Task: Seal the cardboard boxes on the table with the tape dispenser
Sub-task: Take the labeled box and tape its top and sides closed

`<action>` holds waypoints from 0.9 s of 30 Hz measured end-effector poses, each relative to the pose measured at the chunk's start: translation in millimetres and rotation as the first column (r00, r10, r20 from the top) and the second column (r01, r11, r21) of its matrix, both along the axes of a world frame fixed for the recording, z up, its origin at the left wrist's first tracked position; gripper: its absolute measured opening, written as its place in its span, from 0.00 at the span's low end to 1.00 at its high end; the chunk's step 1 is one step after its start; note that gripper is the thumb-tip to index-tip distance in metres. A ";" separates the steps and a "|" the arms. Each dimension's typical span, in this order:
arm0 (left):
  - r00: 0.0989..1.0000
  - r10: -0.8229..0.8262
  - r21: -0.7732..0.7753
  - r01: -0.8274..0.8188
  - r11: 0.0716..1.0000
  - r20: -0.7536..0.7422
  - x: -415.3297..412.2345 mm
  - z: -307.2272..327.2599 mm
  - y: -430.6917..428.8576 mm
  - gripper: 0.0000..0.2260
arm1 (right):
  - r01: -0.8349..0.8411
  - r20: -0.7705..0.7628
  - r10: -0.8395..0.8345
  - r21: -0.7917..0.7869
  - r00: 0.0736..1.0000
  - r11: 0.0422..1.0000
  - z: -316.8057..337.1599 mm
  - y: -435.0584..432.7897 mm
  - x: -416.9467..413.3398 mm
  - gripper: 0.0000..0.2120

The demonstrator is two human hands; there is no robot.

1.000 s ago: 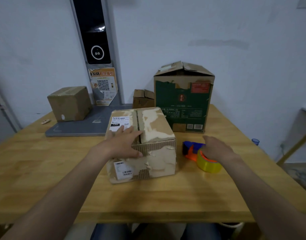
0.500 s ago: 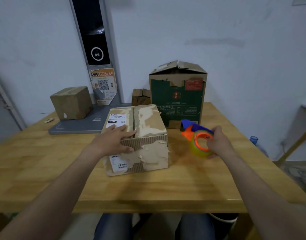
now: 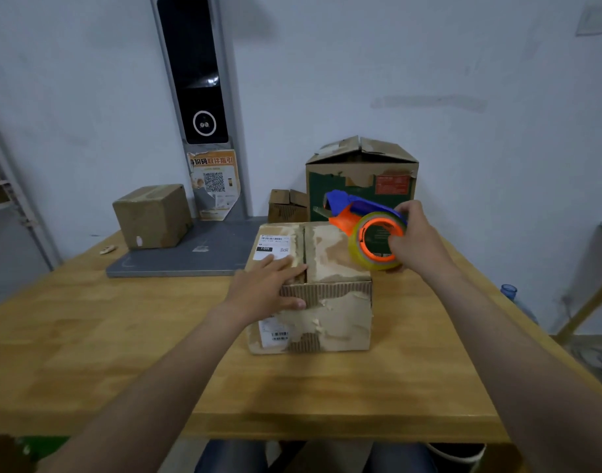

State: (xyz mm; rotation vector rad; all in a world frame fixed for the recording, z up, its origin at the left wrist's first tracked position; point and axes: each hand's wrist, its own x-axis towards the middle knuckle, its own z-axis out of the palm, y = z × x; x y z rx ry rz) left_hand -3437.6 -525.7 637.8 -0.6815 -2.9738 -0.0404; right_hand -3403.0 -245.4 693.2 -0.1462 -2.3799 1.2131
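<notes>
Near the middle of the table (image 3: 88, 336), with left hand (image 3: 268, 285) pressed flat on the box (image 3: 333, 254) (seam (image 3: 305, 247) untaped) and right hand (image 3: 419, 244) gripping the tape dispenser (image 3: 361, 230) over its far right corner, start tape beyond the far edge and draw nearward along the seam.

A wooden table (image 3: 122, 353) carries a worn cardboard box (image 3: 337, 315) with torn facing and shipping labels near its middle. Toward the wall stand a tall green-printed box (image 3: 361, 186) and, just beside it, a small open box (image 3: 285, 208). A flat grey slab (image 3: 197, 257) lies at back left, with a small pale object (image 3: 107, 249) near its left end.
</notes>
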 end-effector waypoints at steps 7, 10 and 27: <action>0.985 -0.058 0.228 0.019 0.973 0.162 -44.3 19.6 -21.7 0.33 | -0.052 -0.045 0.055 0.078 0.997 0.996 11.0 -19.1 -20.1 0.24; 0.991 -0.054 0.643 -0.040 0.765 0.126 -47.1 47.3 -24.0 0.19 | -0.062 -0.072 0.067 0.073 0.995 0.995 9.8 -23.6 -25.5 0.25; 0.851 -0.269 0.847 -0.315 0.428 0.452 -54.9 91.3 -15.9 0.14 | -0.116 -0.296 0.103 -0.028 0.950 0.993 6.2 -57.7 -28.3 0.19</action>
